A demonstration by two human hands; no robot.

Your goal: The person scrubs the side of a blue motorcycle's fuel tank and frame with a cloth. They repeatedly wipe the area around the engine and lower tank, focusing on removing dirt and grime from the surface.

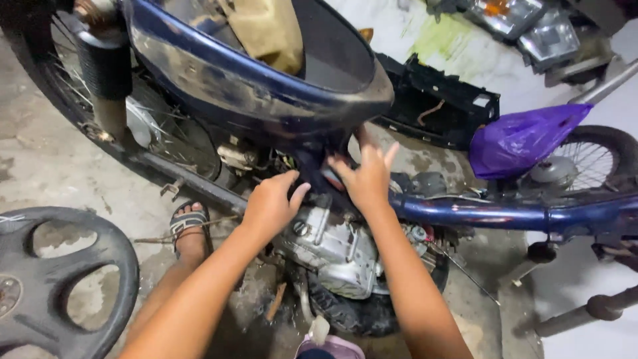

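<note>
Blue and scuffed, the motorbike frame (505, 214) lies stripped on the concrete floor (40, 159), its leg shield (266, 93) tilted above the silver engine (339, 249). Both hands reach into the gap where shield meets frame. The left hand (271, 205) is loosely curled with its fingers against the dark parts above the engine; the right hand (367, 176) is spread, fingers apart, pressing the same spot. Neither clearly grips anything. A purple bag (522, 138) sits over the rear wheel (595, 163), and a black steering wheel (60, 279) lies at the left.
</note>
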